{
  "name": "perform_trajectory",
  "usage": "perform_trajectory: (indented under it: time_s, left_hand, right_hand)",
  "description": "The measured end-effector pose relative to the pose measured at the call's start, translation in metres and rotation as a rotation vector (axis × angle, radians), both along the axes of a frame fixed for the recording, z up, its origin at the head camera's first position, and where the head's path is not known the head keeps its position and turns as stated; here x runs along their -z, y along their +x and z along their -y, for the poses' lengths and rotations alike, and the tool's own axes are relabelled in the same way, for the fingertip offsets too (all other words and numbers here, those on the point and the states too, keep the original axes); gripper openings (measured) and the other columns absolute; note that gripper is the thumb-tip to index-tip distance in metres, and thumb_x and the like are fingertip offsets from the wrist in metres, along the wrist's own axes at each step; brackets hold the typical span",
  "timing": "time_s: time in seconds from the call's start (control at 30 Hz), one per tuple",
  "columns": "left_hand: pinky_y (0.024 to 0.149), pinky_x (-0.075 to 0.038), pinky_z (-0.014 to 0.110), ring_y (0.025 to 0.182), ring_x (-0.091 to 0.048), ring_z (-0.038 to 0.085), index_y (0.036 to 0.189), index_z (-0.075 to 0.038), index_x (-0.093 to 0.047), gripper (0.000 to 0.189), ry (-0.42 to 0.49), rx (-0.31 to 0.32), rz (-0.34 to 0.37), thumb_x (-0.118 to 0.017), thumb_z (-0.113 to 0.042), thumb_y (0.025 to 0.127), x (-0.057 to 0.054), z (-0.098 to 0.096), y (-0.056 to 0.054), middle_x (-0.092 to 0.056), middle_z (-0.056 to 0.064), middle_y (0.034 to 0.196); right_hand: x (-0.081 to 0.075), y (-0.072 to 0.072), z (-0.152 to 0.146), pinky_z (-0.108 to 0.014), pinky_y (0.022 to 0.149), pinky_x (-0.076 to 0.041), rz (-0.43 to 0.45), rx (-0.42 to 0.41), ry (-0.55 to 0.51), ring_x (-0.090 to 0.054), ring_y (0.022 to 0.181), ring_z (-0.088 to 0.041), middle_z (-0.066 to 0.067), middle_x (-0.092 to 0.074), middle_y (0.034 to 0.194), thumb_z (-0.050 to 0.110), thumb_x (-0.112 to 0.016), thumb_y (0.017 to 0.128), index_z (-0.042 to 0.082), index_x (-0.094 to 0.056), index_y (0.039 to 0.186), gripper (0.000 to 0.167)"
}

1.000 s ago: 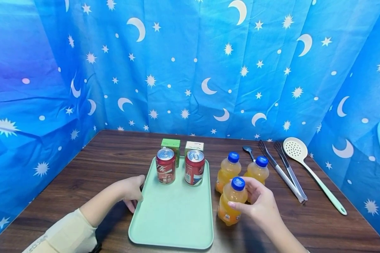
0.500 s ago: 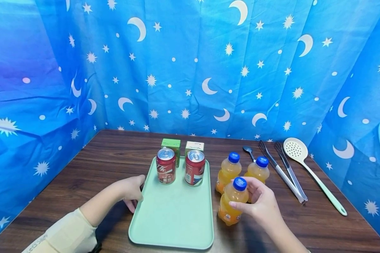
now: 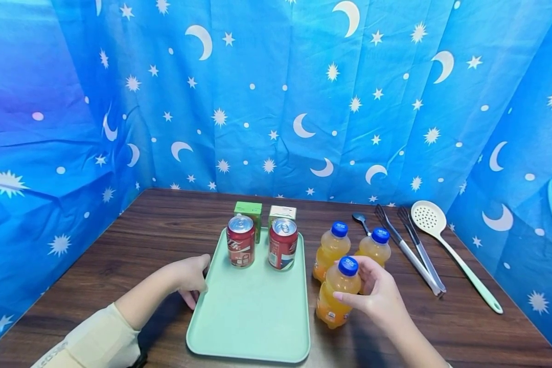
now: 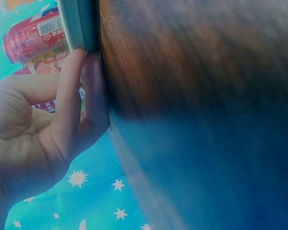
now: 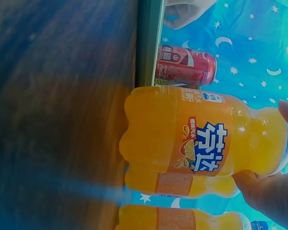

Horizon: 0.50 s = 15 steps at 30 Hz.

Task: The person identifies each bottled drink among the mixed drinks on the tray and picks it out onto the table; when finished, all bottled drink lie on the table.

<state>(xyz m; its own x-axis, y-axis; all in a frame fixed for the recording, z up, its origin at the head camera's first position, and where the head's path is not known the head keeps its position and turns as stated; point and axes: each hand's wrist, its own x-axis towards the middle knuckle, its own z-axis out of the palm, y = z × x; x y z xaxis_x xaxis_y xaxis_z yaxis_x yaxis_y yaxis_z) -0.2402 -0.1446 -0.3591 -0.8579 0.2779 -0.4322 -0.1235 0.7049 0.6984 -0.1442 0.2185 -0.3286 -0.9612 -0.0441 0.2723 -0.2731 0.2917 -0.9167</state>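
My right hand (image 3: 379, 296) grips an upright plastic bottle of orange soda (image 3: 333, 304) with a blue cap, just right of the pale green tray (image 3: 250, 317). Thumb and fingers wrap its upper half; the bottle's label (image 5: 201, 143) faces the right wrist camera, its base right at the table surface. On the left, my left hand (image 3: 190, 278) holds the tray's left edge, fingertips at the rim in the left wrist view. Two red soda cans, one left (image 3: 241, 243) and one right (image 3: 282, 245), stand on the tray's far part.
Behind the cans stand a green drink carton (image 3: 248, 207) and a whitish one (image 3: 282, 210). Two more orange soda bottles (image 3: 328, 255) stand beyond the held one. Farther right lie a dark spoon (image 3: 361, 219), metal tongs (image 3: 414, 255) and a skimmer (image 3: 460, 260). A starry blue curtain surrounds the table.
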Motion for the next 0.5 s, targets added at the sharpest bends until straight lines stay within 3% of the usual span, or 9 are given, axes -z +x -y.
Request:
perform_trajectory:
  time_s: [0.5]
  left_hand:
    - [0.048,-0.057,0.038,0.061,-0.062,0.03,0.109,0.002,-0.038,0.041,0.001,-0.002,0.004,-0.056,0.017,0.075,-0.0012,-0.0002,0.0012,-0.05,0.02,0.088]
  right_hand:
    - [0.0023,-0.0013,-0.0001,-0.019,0.087,-0.048,-0.034,-0.011,-0.002,-0.059,0.103,-0.009,-0.015,-0.062,0.113,-0.002,-0.079,0.068,-0.002,-0.053,0.113,0.052]
